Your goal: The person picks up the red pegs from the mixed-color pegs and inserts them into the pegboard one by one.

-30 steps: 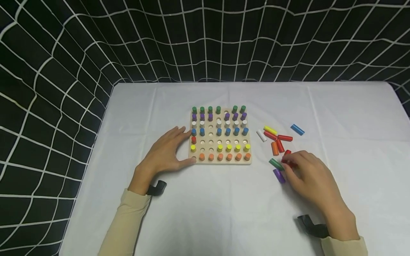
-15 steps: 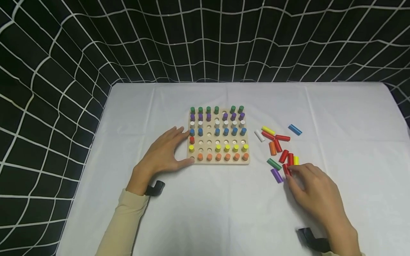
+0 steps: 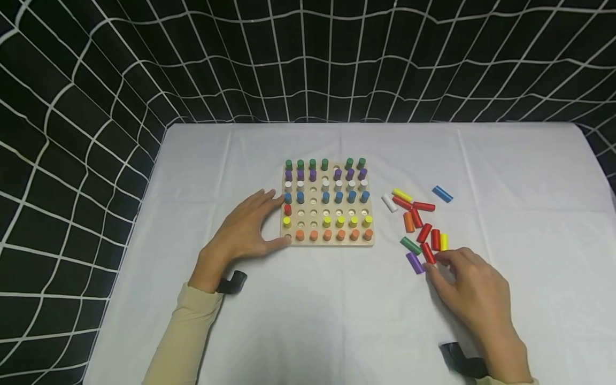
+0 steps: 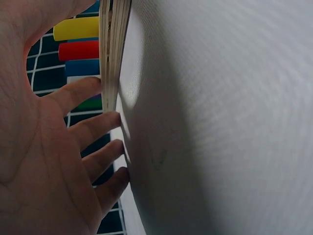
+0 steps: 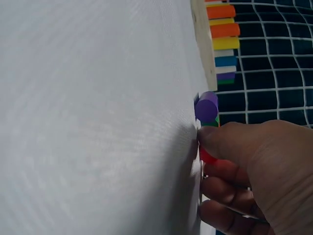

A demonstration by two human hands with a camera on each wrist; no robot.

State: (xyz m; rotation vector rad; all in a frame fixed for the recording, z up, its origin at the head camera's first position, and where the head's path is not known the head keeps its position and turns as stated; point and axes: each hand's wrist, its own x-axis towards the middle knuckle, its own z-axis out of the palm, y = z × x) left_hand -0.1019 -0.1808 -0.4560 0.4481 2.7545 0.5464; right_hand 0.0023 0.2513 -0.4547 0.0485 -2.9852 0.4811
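A wooden pegboard lies mid-table, with upright pegs in colour rows from green at the back to orange at the front. My left hand rests at its left edge, thumb and fingers spread; fingertips touch the board's side in the left wrist view. Beside the loose pegs, my right hand pinches the lower end of a lying red peg between thumb and index finger. The right wrist view shows its red end partly hidden behind the thumb. A purple peg lies just left of that hand.
Several loose pegs lie right of the board, including a green peg, an orange peg, a white peg and a blue peg. White cloth covers the table; white netting over black surrounds it.
My right hand has drawn back slightly toward me, uncovering red pegs and a yellow peg, and its fingertips have settled at one red peg. My left hand has stayed at the board.
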